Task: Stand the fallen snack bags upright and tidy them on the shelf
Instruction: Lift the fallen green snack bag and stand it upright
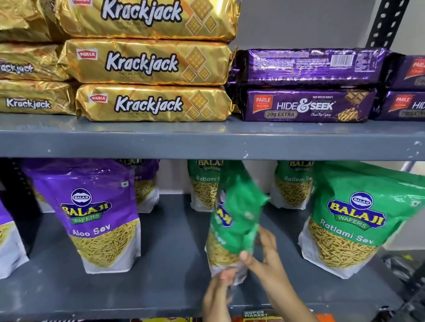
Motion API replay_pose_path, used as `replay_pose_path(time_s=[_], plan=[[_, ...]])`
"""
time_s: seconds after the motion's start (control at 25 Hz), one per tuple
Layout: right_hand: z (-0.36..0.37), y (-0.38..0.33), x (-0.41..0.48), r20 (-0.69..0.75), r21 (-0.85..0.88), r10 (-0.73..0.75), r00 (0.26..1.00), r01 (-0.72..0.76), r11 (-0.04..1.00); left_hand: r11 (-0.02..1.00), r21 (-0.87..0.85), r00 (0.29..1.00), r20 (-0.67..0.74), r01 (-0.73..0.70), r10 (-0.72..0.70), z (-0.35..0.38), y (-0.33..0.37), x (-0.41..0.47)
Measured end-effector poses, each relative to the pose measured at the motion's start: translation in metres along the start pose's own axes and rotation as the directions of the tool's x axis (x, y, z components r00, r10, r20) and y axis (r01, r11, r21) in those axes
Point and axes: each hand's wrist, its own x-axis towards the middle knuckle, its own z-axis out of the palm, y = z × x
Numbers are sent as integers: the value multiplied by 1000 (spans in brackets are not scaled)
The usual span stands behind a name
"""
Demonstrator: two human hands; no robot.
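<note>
Single head-worn view, close to the grey metal shelf [207,146], facing forward and slightly down, wide-angle; Krackjack packs [147,62] above, Balaji pouches [349,225] below.

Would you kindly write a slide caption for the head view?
Both hands, left hand and right hand, set a green Ratlami Sev bag upright on the grey shelf.

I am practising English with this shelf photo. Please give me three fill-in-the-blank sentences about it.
1. Both hands hold a bag whose main colour is ____.
2. The front purple bag on the lower shelf reads "Aloo ____".
3. The gold packs on the upper shelf carry the name ____.

Missing words: green; Sev; Krackjack
</note>
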Motion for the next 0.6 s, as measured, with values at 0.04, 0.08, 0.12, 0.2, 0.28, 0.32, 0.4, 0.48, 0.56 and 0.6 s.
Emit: replay_pose_path(time_s=[0.04,0.08,0.12,0.2,0.28,0.32,0.4,0.48,0.56,0.6], plan=[[-1,5,-1,-57,38,-11,998,13,999,999,10,998,26,-50,50,-2,2,2],[-3,10,-1,-97,81,-11,995,18,997,993,-6,993,-21,-118,118,-6,10,11],[-5,15,1,-118,113,-1,993,15,993,984,-44,980,-105,-172,167,-12,21,25],[-10,19,8,-73,140,25,997,-15,990,972,-72,962,-173,-224,209,-22,49,56],[-15,21,20,64,223,75,995,-88,971,986,-18,985,-47,-168,167,-23,72,81],[-16,22,28,104,240,95,990,-117,964,993,-20,993,43,-112,113,-21,78,84],[-15,23,43,104,213,98,990,-118,970,997,-52,989,132,-58,64,-18,82,78],[-10,23,52,78,200,90,993,-104,974,993,-77,992,87,-89,96,-24,70,71],[-4,26,58,73,203,111,991,-124,971,986,-112,990,66,-120,128,-34,57,66],[-1,26,57,80,204,124,989,-138,969,984,-123,987,85,-128,139,-36,56,65]])
